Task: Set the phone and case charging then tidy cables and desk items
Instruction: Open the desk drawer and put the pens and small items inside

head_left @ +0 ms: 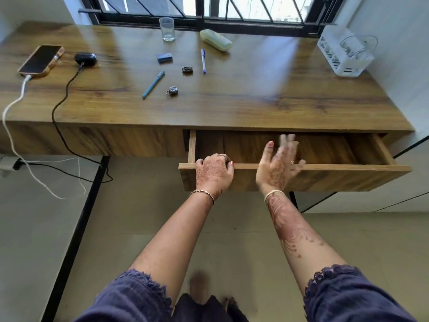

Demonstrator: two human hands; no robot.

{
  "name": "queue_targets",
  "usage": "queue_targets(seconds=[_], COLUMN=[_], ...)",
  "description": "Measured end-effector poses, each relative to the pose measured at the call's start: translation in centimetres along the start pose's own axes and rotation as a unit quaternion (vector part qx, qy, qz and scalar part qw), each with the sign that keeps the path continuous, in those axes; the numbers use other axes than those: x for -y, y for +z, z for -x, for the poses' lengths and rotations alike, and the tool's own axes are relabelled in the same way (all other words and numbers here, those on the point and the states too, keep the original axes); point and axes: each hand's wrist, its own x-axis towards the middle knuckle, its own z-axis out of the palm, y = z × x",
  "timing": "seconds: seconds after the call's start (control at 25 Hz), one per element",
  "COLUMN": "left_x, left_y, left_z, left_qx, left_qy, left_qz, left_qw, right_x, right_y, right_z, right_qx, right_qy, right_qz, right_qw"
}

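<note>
A person stands at a wooden surface (209, 105) under a barred window, both bare forearms reaching to an open drawer (301, 169) at its front right. The drawer's inside, as far as it shows, is bare wood; its back part is hidden under the surface.

The right hand (277, 163) is blurred, so its fingers are hard to make out. It is spread open over the drawer's front edge and holds nothing. The left hand (213, 170) is closed in a grip on that same front edge, near the drawer's left corner, fingers curled over the top.

Far left of the drawer, the phone (41, 60) lies face up on the surface with a white cable (14, 108) plugged in. Just right of it sits a dark earbud case (85, 58) with a black cable (62, 101) attached. Both cables drop over the front edge toward a plug that is cut off at the frame's left side.

Beyond the drawer lie a teal pen (153, 84), a blue pen (203, 60), a small blue block (165, 58), two small metal items too small to identify, a glass (167, 29) and a pale yellow case (216, 40). A white basket (343, 51) holding coiled cable stands at the far right.
</note>
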Motion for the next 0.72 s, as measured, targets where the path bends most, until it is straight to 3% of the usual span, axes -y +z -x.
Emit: queue_targets(seconds=[0.16,0.4,0.72], left_x=[-0.4,-0.7,-0.5], left_y=[0.0,0.0,0.6], left_z=[1.9,4.2,5.7], left_qx=[0.014,0.022,0.104], left_qy=[-0.024,-0.082,-0.114], left_qz=[-0.009,0.025,-0.006], left_qw=[1.000,0.996,0.988], right_x=[-0.3,-0.7,-1.7], right_y=[-0.7,-3.2,-3.6], right_z=[0.7,1.7,2.3], right_qx=[0.160,0.302,0.388], right_qy=[-0.066,-0.081,-0.045], right_qz=[0.090,0.228,0.267], right_qw=[0.981,0.922,0.881])
